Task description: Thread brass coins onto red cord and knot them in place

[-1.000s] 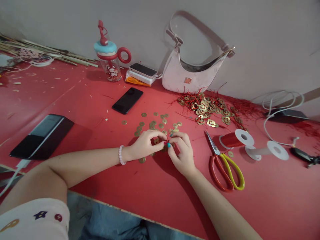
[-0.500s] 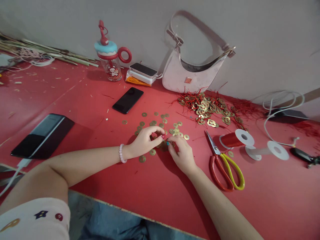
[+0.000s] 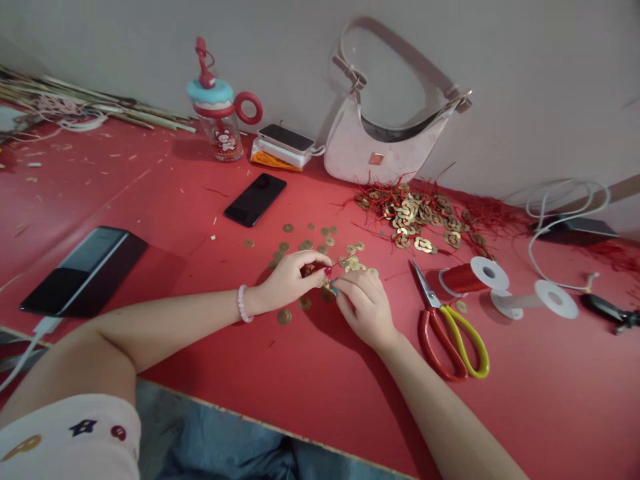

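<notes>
My left hand (image 3: 295, 277) is closed in a pinch, with a red thread (image 3: 341, 261) showing at its fingertips. Opposite it, my right hand (image 3: 367, 310) also pinches, its fingertips almost meeting the left ones. A gold coin (image 3: 327, 291) shows just below the fingertips; whether it is held or lies on the table cannot be made out. What sits between the right fingers is hidden. Round about both hands lie several loose gold coins with holes, such as one coin (image 3: 284, 317) near my left wrist and another (image 3: 289, 228) farther back.
Scissors (image 3: 440, 320) with red and yellow handles lie right of my right hand. Beyond are a red thread spool (image 3: 463, 277), a bare white spool (image 3: 530, 301) and a heap of threaded coins (image 3: 415, 213). Phones (image 3: 256, 199), a cup (image 3: 225, 137) and a handbag (image 3: 385, 153) stand behind.
My right hand has shifted slightly, its fingers curling more. The red thread now slants up to the right from the left fingertips, and a coin shows more plainly below them.
</notes>
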### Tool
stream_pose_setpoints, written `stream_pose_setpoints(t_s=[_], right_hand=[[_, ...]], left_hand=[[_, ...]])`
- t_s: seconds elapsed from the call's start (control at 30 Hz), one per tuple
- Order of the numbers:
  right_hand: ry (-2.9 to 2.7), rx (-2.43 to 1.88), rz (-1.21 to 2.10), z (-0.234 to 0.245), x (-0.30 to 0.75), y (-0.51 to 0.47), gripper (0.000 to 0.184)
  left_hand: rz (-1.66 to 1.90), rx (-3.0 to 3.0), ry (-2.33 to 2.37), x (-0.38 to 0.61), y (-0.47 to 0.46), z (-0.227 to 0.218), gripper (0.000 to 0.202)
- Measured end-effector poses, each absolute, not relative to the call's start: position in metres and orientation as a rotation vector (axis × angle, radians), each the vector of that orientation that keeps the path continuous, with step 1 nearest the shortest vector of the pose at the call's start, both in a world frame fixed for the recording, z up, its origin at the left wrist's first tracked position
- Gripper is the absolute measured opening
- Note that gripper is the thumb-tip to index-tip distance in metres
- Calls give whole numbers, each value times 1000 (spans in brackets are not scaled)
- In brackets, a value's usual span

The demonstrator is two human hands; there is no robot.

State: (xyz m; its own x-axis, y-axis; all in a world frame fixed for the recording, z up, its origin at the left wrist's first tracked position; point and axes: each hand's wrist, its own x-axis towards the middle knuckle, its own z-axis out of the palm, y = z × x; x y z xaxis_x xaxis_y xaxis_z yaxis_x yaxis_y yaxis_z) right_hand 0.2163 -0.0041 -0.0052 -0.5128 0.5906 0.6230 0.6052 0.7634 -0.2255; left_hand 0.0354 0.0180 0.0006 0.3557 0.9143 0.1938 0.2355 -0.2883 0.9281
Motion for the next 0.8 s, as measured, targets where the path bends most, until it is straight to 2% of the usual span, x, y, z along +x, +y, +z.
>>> stream_pose_setpoints(t_s=[0.17,0.3,0.6,0.8], right_hand=[[-2136,-961,-144,-2,217,-6,22],[-2080,-1044,-83,-5,219,-5,21],[-1883,-1201,529,-8,215,-4,8],[-1840,-1201,610,-7,215,-2,9]], left_hand=[[945,1963,989,34,18,2,14],[921,2121,928,33,19,1,15],[909,2244,946,32,22,1,13],[939,2196,986,33,20,3,11]])
